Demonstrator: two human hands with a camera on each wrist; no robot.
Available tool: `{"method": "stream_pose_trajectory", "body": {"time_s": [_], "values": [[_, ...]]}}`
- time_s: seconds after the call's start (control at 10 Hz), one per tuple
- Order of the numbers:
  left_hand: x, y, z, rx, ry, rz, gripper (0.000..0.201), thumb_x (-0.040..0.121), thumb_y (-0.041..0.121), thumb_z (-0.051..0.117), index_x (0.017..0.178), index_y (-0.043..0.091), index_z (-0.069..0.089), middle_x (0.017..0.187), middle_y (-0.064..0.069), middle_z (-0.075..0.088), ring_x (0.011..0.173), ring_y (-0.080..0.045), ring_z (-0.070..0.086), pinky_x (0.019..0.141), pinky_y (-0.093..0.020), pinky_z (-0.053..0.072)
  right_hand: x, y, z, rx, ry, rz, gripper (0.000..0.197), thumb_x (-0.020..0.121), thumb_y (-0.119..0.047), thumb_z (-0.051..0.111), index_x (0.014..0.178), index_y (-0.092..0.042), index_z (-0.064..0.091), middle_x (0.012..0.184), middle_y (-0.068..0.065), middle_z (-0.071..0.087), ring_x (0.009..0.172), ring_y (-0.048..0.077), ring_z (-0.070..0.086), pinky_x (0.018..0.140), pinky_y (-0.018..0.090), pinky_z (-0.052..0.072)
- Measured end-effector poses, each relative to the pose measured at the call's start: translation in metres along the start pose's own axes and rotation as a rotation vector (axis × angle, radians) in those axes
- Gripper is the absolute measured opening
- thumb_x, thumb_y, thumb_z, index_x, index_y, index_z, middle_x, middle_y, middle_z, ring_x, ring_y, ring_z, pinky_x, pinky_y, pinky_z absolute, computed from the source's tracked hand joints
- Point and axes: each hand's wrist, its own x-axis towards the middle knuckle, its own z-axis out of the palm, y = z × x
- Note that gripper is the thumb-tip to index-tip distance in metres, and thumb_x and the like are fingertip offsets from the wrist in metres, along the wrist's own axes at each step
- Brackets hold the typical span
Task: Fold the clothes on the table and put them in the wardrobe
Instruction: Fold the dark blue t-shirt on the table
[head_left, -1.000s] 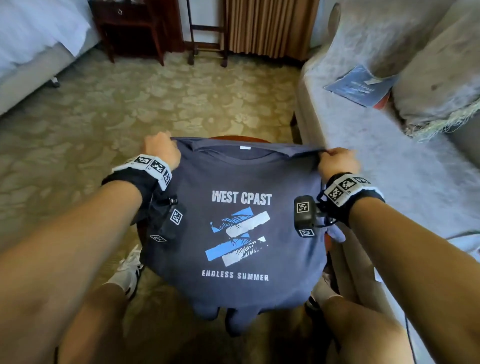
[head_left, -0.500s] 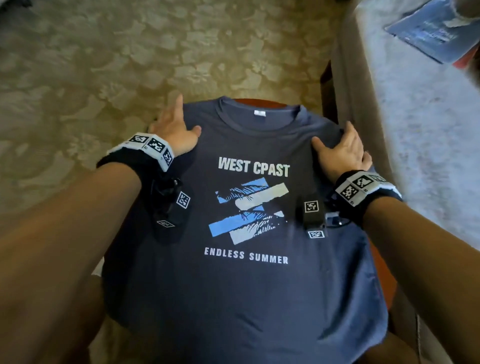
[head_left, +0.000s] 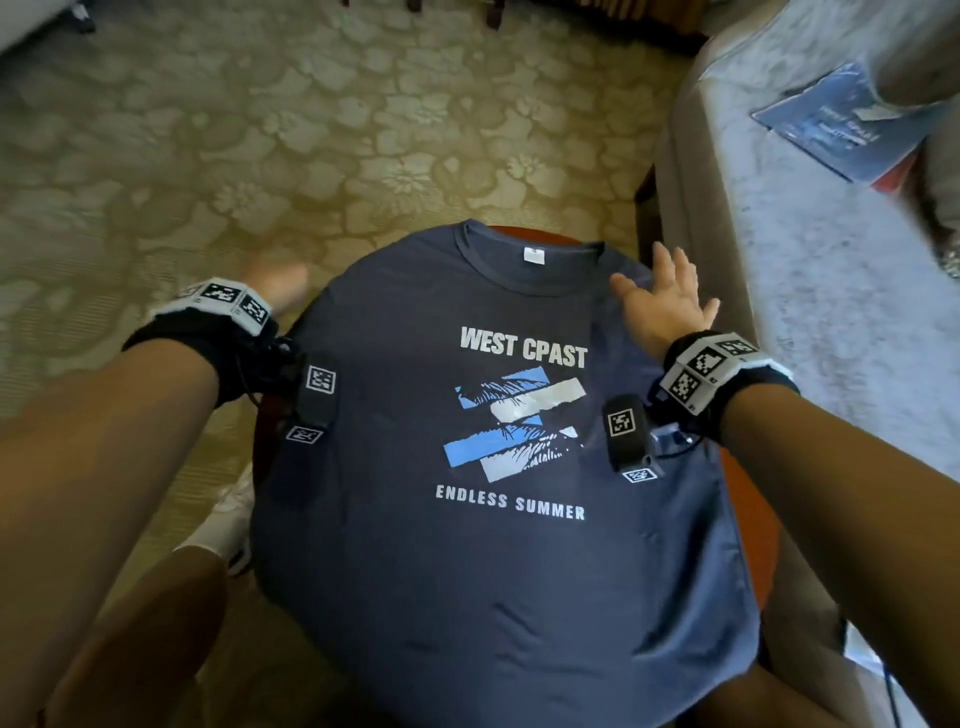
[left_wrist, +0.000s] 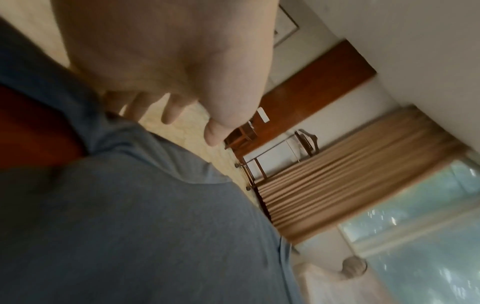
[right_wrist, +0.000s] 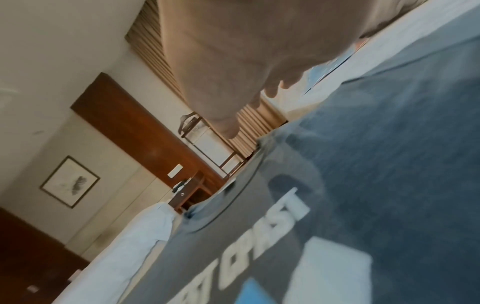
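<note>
A navy T-shirt (head_left: 395, 561) with a "WEST CPAST / ENDLESS SUMMER" print lies face up over a small round red-brown table (head_left: 748, 519), collar away from me. My right hand (head_left: 667, 301) hovers open with spread fingers over the shirt's right shoulder. My left hand (head_left: 275, 283), blurred, is off the shirt's left edge with loose fingers and holds nothing. The left wrist view shows the shirt's sleeve (left_wrist: 161, 164) draped below the hand (left_wrist: 166, 61). In the right wrist view the shirt (right_wrist: 376, 164) lies under the open hand (right_wrist: 246, 61).
A grey sofa (head_left: 810, 312) stands close on the right with a blue booklet (head_left: 836, 124) on it. Patterned carpet (head_left: 260, 145) spreads ahead and to the left. My knees and a white shoe (head_left: 228, 525) are under the table's near edge.
Both hands have lifted off the shirt's shoulders, where they lay flat half a second ago; the left has moved out past the shirt's left edge. Before that they held the shirt up.
</note>
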Motion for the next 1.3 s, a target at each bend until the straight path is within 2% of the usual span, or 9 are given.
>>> {"method": "stream_pose_trajectory", "body": {"time_s": [0.2, 0.3, 0.4, 0.5, 0.6, 0.7, 0.8, 1.0, 1.3], "values": [[-0.022, -0.017, -0.002, -0.222, -0.233, -0.122, 0.036, 0.105, 0.02, 0.035, 0.131, 0.0, 0.049, 0.141, -0.025, 0.046, 0.099, -0.031, 0.055, 0.07, -0.031, 0.042, -0.035, -0.088, 0.053, -0.091, -0.171, -0.183, 0.07, 0.099, -0.057, 0.035, 0.158, -0.029, 0.01, 0.166, -0.005, -0.005, 0.152, 0.015, -0.007, 0.121, 0.051, -0.007], [-0.031, -0.03, -0.005, -0.318, -0.181, -0.125, 0.035, 0.105, 0.025, 0.034, 0.134, 0.009, 0.045, 0.139, -0.02, 0.046, 0.082, -0.02, 0.049, 0.07, -0.023, 0.043, -0.053, -0.117, 0.078, -0.128, -0.253, -0.262, 0.069, 0.098, -0.06, 0.033, 0.157, -0.034, 0.009, 0.166, -0.006, -0.008, 0.152, 0.015, -0.01, 0.119, 0.054, -0.008], [-0.02, -0.045, -0.012, -0.336, -0.185, -0.114, 0.045, 0.103, 0.022, 0.041, 0.139, -0.005, 0.042, 0.141, -0.021, 0.047, 0.097, -0.022, 0.048, 0.099, -0.038, 0.046, -0.06, -0.128, 0.095, -0.172, -0.318, -0.285, 0.068, 0.098, -0.061, 0.03, 0.157, -0.038, 0.005, 0.165, -0.005, -0.012, 0.151, 0.016, -0.014, 0.118, 0.056, -0.011], [0.022, -0.072, -0.009, -0.264, -0.215, -0.093, 0.039, 0.098, 0.021, 0.05, 0.128, -0.003, 0.054, 0.138, -0.022, 0.051, 0.101, -0.023, 0.05, 0.106, -0.046, 0.043, -0.061, -0.126, 0.106, -0.244, -0.321, -0.298, 0.069, 0.097, -0.064, 0.026, 0.156, -0.041, -0.001, 0.164, -0.006, -0.018, 0.15, 0.014, -0.02, 0.117, 0.055, -0.013], [0.02, -0.062, -0.013, -0.259, -0.238, -0.119, 0.021, 0.097, 0.013, 0.051, 0.114, 0.005, 0.06, 0.121, -0.019, 0.055, 0.077, -0.021, 0.054, 0.086, -0.035, 0.047, -0.055, -0.124, 0.106, -0.284, -0.322, -0.309, 0.071, 0.094, -0.069, 0.026, 0.154, -0.045, -0.004, 0.163, -0.008, -0.02, 0.149, 0.013, -0.022, 0.117, 0.056, -0.014], [0.029, -0.058, -0.017, -0.343, -0.173, -0.124, 0.04, 0.098, 0.011, 0.049, 0.135, -0.004, 0.048, 0.131, -0.021, 0.055, 0.069, -0.018, 0.052, 0.077, -0.033, 0.046, -0.048, -0.126, 0.102, -0.288, -0.353, -0.298, 0.073, 0.093, -0.07, 0.028, 0.153, -0.047, -0.004, 0.163, -0.009, -0.022, 0.148, 0.012, -0.024, 0.116, 0.057, -0.015], [0.031, -0.053, -0.024, -0.438, -0.065, -0.116, 0.042, 0.097, 0.014, 0.051, 0.134, -0.004, 0.048, 0.137, -0.023, 0.052, 0.092, -0.026, 0.058, 0.089, -0.039, 0.051, -0.047, -0.127, 0.103, -0.27, -0.352, -0.3, 0.073, 0.092, -0.07, 0.031, 0.153, -0.048, -0.003, 0.163, -0.01, -0.022, 0.148, 0.012, -0.024, 0.116, 0.056, -0.016], [0.005, -0.026, -0.03, -0.509, 0.084, 0.042, 0.009, 0.092, 0.012, 0.061, 0.083, 0.012, 0.06, 0.095, -0.011, 0.061, 0.093, -0.026, 0.06, 0.076, -0.039, 0.051, -0.05, -0.123, 0.1, -0.164, -0.332, -0.317, 0.076, 0.093, -0.066, 0.038, 0.155, -0.044, 0.001, 0.164, -0.008, -0.015, 0.149, 0.012, -0.02, 0.117, 0.054, -0.017], [-0.091, 0.072, 0.003, -0.632, -0.143, 0.43, 0.024, 0.085, -0.003, 0.066, 0.086, 0.018, 0.054, 0.083, 0.002, 0.061, 0.071, -0.007, 0.059, 0.069, -0.02, 0.05, -0.076, -0.079, 0.062, 0.039, -0.209, -0.307, 0.065, 0.099, -0.045, 0.043, 0.157, -0.037, 0.014, 0.166, -0.005, 0.005, 0.152, 0.014, -0.004, 0.12, 0.051, -0.009]]}}
